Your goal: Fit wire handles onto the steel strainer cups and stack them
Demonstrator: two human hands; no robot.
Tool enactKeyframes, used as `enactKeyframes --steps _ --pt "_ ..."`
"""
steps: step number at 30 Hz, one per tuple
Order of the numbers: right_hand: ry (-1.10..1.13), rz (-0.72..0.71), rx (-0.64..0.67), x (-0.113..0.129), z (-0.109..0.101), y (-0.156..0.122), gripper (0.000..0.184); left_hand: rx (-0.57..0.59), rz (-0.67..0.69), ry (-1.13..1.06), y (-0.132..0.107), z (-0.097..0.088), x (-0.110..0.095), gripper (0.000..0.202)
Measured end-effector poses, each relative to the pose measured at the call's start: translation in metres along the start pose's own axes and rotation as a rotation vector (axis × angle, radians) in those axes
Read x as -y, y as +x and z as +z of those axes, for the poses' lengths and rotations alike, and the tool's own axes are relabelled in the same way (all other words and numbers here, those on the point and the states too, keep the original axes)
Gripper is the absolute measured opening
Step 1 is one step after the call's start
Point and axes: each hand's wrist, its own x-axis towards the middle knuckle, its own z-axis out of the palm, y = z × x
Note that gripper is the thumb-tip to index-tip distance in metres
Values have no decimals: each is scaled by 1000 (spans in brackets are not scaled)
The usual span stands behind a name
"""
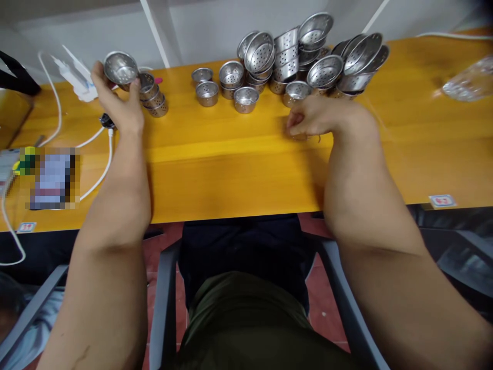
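perhaps a sideways bump from the cup [121,68] gripped in the left hand [121,106] could topple the stack [156,100] beside it on the counter [231,180]; the right hand [321,115] is curled, contents unclear.

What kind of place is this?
Maybe a shared workroom or study room, but I can't be sure: there's a long yellow desk with sticker labels on its front edge, a grey chair, and stacked metal cups.

The orange table [231,180] bears metal cups [246,100] and 2 labels [442,200].
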Motion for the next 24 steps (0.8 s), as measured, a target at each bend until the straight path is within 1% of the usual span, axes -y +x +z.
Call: enactKeyframes --steps 1,3,4,5,8,11,14,16,17,18,20,21,22,24 --pt "8 -14 -23 2 2 1 25 37 -4 14 -2 2 2 140" --pt "27 -47 -102 7 6 4 20 102 38 32 -7 7 1 121" --pt "35 -65 -146 11 9 5 17 121 70 30 -9 10 -1 115" --pt "41 -79 -182 16 12 7 14 114 103 23 -11 12 -3 113" --pt "81 -123 -232 29 22 10 8 106 157 66 -14 16 -9 108" --pt "157 -184 -268 39 31 12 8 98 144 120 -15 17 -20 104" --pt "191 -227 -300 43 38 16 9 70 73 44 -18 18 -32 114" --pt "193 -238 -311 42 40 18 10 54 64 25 -20 18 -33 119" --pt "196 -247 -314 42 41 20 10 65 81 42 -21 17 -31 116" --pt "200 -254 -313 41 42 21 11 97 108 65 -21 17 -26 109" --pt "211 -269 -311 40 42 22 12 180 158 105 -20 15 -12 83" --pt "220 -274 -309 41 42 22 13 237 169 107 -19 13 -6 74" --pt "231 -277 -306 42 42 21 14 306 176 93 -18 11 0 71" --pt "258 -276 -307 44 43 20 17 490 216 39 -14 5 5 65"
